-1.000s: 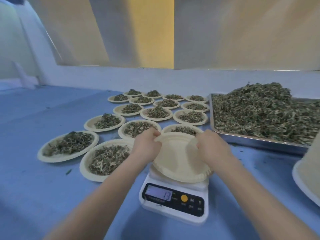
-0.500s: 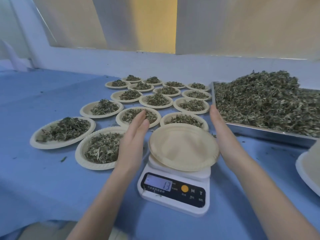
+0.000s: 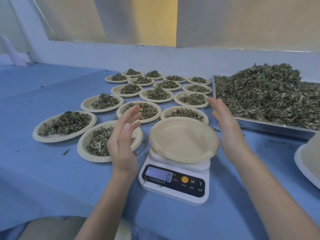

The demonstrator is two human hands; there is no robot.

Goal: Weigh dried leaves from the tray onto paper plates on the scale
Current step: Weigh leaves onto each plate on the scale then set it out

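An empty paper plate [image 3: 183, 140] lies on the white kitchen scale [image 3: 174, 182], whose display reads 0. My left hand [image 3: 123, 135] hovers just left of the plate with straight fingers, holding nothing. To the plate's right my right hand [image 3: 226, 129] hovers the same way, palm facing the plate, fingers straight and empty. A metal tray [image 3: 270, 126] heaped with dried leaves [image 3: 265, 94] stands at the right, just beyond my right hand.
Several paper plates [image 3: 65, 126] filled with dried leaves cover the blue table [image 3: 43, 174] to the left and behind the scale. A stack of empty plates [image 3: 310, 163] shows at the right edge. A low white wall runs along the back.
Both hands let go of the empty plate and drew apart to its sides. The scale display went from 13 to 0.
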